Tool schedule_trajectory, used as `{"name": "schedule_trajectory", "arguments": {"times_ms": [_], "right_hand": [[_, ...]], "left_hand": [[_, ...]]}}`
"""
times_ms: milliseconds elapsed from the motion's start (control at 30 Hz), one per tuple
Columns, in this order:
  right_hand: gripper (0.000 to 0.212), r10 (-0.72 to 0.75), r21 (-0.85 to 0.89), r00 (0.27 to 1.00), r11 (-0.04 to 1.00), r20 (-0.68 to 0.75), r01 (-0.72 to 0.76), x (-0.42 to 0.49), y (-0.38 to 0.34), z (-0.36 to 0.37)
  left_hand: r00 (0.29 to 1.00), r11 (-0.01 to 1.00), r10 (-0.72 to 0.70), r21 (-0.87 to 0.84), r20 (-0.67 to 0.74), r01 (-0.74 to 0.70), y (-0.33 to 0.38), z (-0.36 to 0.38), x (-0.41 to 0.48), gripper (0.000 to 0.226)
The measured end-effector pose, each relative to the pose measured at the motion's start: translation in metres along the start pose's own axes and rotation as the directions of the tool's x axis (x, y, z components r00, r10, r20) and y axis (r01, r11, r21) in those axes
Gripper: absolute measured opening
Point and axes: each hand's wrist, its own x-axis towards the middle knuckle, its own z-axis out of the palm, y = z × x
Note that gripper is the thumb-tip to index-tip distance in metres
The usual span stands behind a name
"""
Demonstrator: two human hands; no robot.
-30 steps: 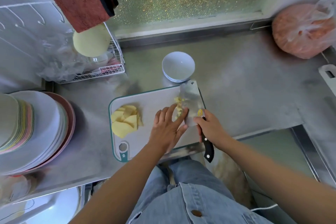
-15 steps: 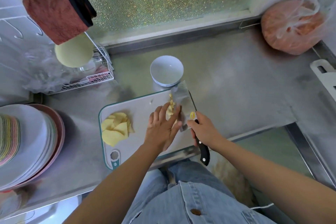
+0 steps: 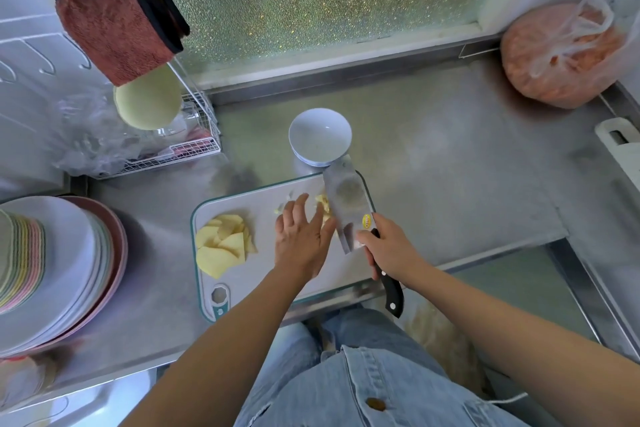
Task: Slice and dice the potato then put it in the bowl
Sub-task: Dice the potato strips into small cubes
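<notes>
Much of the diced potato (image 3: 323, 206) is hidden here, tucked between the left hand (image 3: 304, 236) and the flat of the cleaver (image 3: 346, 204); only a few pale yellow bits show at the far right of the cutting board (image 3: 263, 267). The blade's tip overlaps the near rim of the white bowl (image 3: 320, 135), and whether they touch is hard to say. There's a yellow sticker (image 3: 367, 221) on the blade near the handle, its print too small to read. The left hand lies palm down on the board, fingers (image 3: 301, 208) straight and slightly spread, right against the dice. The right hand (image 3: 384, 246) is wrapped tight round the cleaver's black handle, the riveted butt poking out past the edge of the counter (image 3: 450, 184). The potato slices (image 3: 223, 243) sit fanned at the board's left end. A stack of plates (image 3: 52, 270) is cut off at the left edge.
</notes>
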Motion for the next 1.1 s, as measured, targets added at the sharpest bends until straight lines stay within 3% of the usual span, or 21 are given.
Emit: {"name": "schedule_trajectory", "arguments": {"times_ms": [67,133,200,233,267,333,433,567,733,867,1033,1100], "right_hand": [[0.017,-0.032,-0.073,0.999,0.997,-0.043,0.029,0.0,0.002,0.0],[0.015,-0.129,-0.316,0.989,0.943,-0.067,0.101,0.0,0.002,-0.001],[0.01,-0.236,-0.573,0.971,0.802,-0.045,0.169,-0.002,-0.001,0.003],[0.01,-0.286,-0.644,0.958,0.739,-0.032,0.199,-0.003,-0.002,0.007],[0.01,-0.329,-0.687,0.944,0.69,-0.017,0.228,-0.005,-0.002,0.011],[0.015,-0.397,-0.716,0.917,0.629,0.04,0.304,-0.008,-0.001,0.02],[0.02,-0.422,-0.64,0.893,0.646,0.154,0.416,-0.008,0.003,0.024],[0.029,-0.413,-0.519,0.888,0.724,0.202,0.454,0.0,0.007,0.021],[0.046,-0.504,-0.45,0.834,0.705,0.225,0.548,0.009,0.014,0.029],[0.053,-0.411,-0.461,0.878,0.747,0.247,0.479,0.017,0.019,0.037],[0.058,-0.256,-0.489,0.952,0.817,0.169,0.306,0.037,0.027,0.036],[0.052,-0.3,-0.451,0.934,0.819,0.191,0.356,0.037,0.026,0.038]], "left_hand": [[0.996,0.993,-0.078,-0.087,-0.042,0.074,-0.002,-0.001,0.001,0.053],[0.987,0.916,-0.154,-0.381,-0.051,0.124,-0.002,-0.005,0.001,0.049],[0.964,0.579,-0.221,-0.776,0.145,0.249,0.003,-0.015,0.001,0.053],[0.947,0.422,-0.214,-0.852,0.24,0.311,0.005,-0.019,0.002,0.054],[0.94,0.343,-0.183,-0.878,0.287,0.335,0.007,-0.022,0.002,0.051],[0.945,0.343,-0.155,-0.882,0.287,0.324,0.011,-0.025,-0.001,0.04],[0.935,0.293,-0.223,-0.896,0.275,0.334,0.008,-0.022,-0.008,0.03],[0.902,0.12,-0.243,-0.912,0.357,0.393,-0.007,-0.019,-0.014,0.034],[0.892,0.077,-0.235,-0.907,0.387,0.414,-0.014,-0.018,-0.017,0.04],[0.868,0.066,-0.328,-0.908,0.372,0.414,-0.017,-0.016,-0.018,0.037],[0.856,0.065,-0.372,-0.91,0.359,0.41,-0.021,-0.018,-0.02,0.038],[0.837,0.065,-0.401,-0.899,0.373,0.432,-0.024,-0.017,-0.019,0.034]]}}
